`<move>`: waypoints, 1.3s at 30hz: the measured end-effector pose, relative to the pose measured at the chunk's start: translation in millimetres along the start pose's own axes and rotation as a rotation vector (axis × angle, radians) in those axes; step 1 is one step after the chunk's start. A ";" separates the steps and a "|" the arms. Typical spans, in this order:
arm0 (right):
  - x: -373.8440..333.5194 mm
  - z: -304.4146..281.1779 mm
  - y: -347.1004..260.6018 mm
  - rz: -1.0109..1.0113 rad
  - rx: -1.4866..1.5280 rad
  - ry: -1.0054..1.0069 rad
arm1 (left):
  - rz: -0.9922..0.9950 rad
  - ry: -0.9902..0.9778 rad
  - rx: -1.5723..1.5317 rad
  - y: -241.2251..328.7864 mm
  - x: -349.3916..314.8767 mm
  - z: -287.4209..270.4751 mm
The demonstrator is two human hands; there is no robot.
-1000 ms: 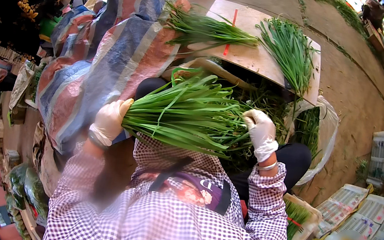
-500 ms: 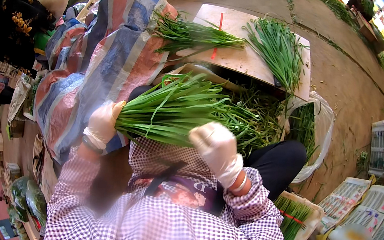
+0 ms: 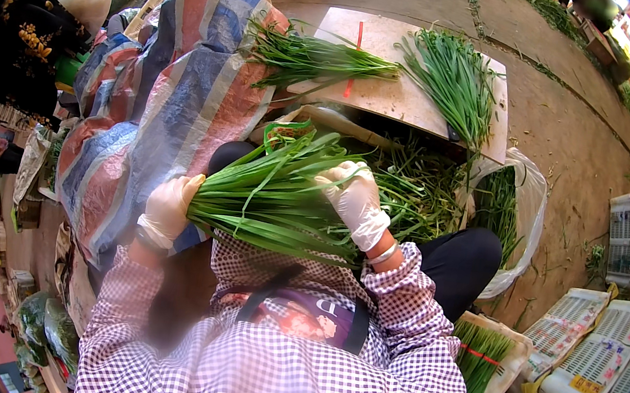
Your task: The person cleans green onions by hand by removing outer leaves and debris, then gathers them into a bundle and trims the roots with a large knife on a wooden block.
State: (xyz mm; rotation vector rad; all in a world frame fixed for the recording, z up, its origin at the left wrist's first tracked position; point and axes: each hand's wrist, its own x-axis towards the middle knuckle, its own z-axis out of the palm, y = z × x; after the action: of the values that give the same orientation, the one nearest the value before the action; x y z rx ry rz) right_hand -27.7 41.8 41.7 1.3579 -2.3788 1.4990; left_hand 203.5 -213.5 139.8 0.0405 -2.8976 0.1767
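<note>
In my gloved left hand (image 3: 168, 211) is the gathered end of a large bunch of garlic chives (image 3: 268, 190), the fingers wrapped round it. The long green leaves fan out to the right across my lap. My gloved right hand (image 3: 351, 197) is at the far right side of the bunch, its fingers curled in and pinching some leaf tips. Beyond the bunch lies a heap of loose leaves (image 3: 423, 191). Two more bunches, one lying sideways (image 3: 325, 59) and one slanting (image 3: 453, 87), rest on a pale board (image 3: 384, 32).
A striped woven plastic sheet (image 3: 210, 87) covers things to the left. Right of the heap stands a clear plastic bag (image 3: 532, 225) of greens. A tray (image 3: 518, 354) with red-banded stems is near my right elbow, beside white slatted crates (image 3: 565, 321).
My right hand has moved up and slightly left, from the near edge of the bunch to its far right side. The left hand keeps its grip in the same place.
</note>
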 end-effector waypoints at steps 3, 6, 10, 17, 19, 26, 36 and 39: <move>5.6 14.3 3.1 -0.028 0.144 -0.043 | 0.016 0.007 -0.006 -0.7 0.2 0.7; 13.5 13.1 -12.1 0.053 0.256 -0.178 | 0.028 0.005 0.005 -2.5 -2.5 3.3; 12.6 18.3 -18.5 0.195 0.521 -0.110 | 0.028 0.017 -0.029 -4.4 -1.2 6.1; 0.1 8.7 -8.5 0.304 0.597 -0.111 | -0.022 0.032 -0.128 -12.2 -4.5 9.2; 6.6 -2.0 -11.6 0.161 0.409 -0.188 | -0.019 0.031 -0.120 -12.5 -6.2 10.4; 14.1 11.3 -20.8 0.178 0.487 -0.151 | -0.012 0.028 -0.135 -13.4 -3.1 9.6; 19.4 2.8 -51.4 -0.040 0.239 0.029 | -0.055 0.043 -0.182 -15.3 -6.5 17.0; 20.1 -13.0 -70.5 -0.201 0.144 0.056 | -0.082 0.019 -0.143 -10.7 -5.6 14.4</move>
State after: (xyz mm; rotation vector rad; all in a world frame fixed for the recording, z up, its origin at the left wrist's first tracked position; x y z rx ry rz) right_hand 1.9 27.0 108.4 1.5094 -2.0664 1.6531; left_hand 206.0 -225.8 125.8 0.1322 -2.8746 -0.0439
